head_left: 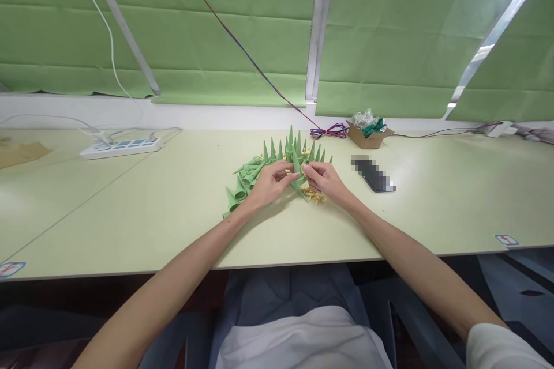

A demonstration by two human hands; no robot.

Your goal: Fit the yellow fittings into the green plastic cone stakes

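Observation:
My left hand (pixel 272 181) is closed, with thumb and fingers around a green cone (pixel 296 164) that stands point up. Close against that cone, my right hand (pixel 324 177) pinches with thumb and forefinger; what lies between those fingertips is too small to make out. Behind both hands, several green cones (pixel 265 153) stand upright in a cluster. More cones (pixel 240 189) lie on their sides left of my left hand, some showing hollow ends. Small yellow pieces (pixel 315 195) are heaped just below my right hand, and another green cone tip points down beside them.
The pale table (pixel 130 213) carries a small cardboard box (pixel 367 137) with clear wrap and green material, a dark, partly blurred flat object (pixel 375 176), a coiled red-blue cable (pixel 331 131) and a white power strip (pixel 123 147). Green blinds (pixel 234 40) hang behind.

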